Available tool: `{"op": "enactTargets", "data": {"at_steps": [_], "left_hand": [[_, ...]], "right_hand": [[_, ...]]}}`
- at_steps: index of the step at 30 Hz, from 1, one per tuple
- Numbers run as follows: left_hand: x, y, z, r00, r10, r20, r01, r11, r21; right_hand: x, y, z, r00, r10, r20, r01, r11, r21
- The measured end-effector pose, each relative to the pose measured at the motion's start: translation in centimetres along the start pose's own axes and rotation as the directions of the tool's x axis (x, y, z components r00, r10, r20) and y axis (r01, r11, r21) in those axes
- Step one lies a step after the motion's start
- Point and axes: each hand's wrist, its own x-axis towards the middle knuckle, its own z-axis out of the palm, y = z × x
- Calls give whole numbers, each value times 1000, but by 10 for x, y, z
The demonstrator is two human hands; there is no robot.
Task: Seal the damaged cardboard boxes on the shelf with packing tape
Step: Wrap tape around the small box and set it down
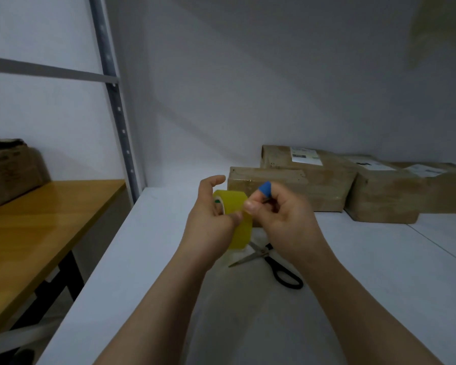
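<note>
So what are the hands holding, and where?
The left hand grips the tape roll around its rim. The right hand touches the roll's outer face with its thumb; whether it pinches tape is unclear.

a: any text readable?
b: none. white labels (306, 154) on the cardboard boxes (327, 185), print too blurred.
a: dark box (8, 169), far left?
b: faint printing on its side, illegible. green mark (217, 201) inside the tape roll (238, 217), can't make it out.

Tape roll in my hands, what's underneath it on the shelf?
Black-handled scissors lie on the white shelf below the tape roll; the roll hides one blade tip, the right hand one handle.
</note>
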Motion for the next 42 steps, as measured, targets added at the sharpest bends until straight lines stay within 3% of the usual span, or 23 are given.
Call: {"op": "enactTargets", "data": {"at_steps": [3,6,9,12,14,18,22,25,32,34,37,39,42], "left_hand": [[-5,1,-1,997,69,38,-69,998,12],[-8,5,-5,991,104,82,-110,991,76],[-8,9,-14,995,96,11,-96,969,227],[-3,11,-23,980,123,-156,-69,947,314],[1,7,-26,967,96,-238,-33,967,254],[6,-1,-30,957,-14,-290,14,1000,-3],[4,3,-31,940,50,-337,-92,989,-111],[0,9,-28,928,95,-359,-154,978,-141],[-4,15,-32,903,148,-404,-251,944,-215],[-4,15,-36,905,164,-392,-262,942,-210],[-4,15,-41,921,125,-370,-229,940,-253],[-5,17,-40,930,109,-351,-210,941,-266],[-8,21,-32,951,75,-299,-166,942,-290]], "right_hand": [[10,9,0,990,144,2,-143,979,142],[19,18,-2,977,207,-48,-209,977,-37],[26,12,-13,984,22,-177,-82,937,-340],[56,8,-16,983,-185,-22,133,782,-608],[72,11,-3,985,-158,70,167,771,-614],[77,44,25,963,-270,21,202,661,-723],[75,51,31,939,-345,-12,235,666,-708],[82,49,29,942,-328,68,267,617,-740],[96,25,69,914,-282,293,407,631,-661],[98,23,65,922,-195,335,365,728,-580],[85,11,28,998,-46,41,53,981,-184],[70,3,-1,986,87,-143,-80,995,52],[44,4,-30,984,164,-72,-147,969,200]]}}
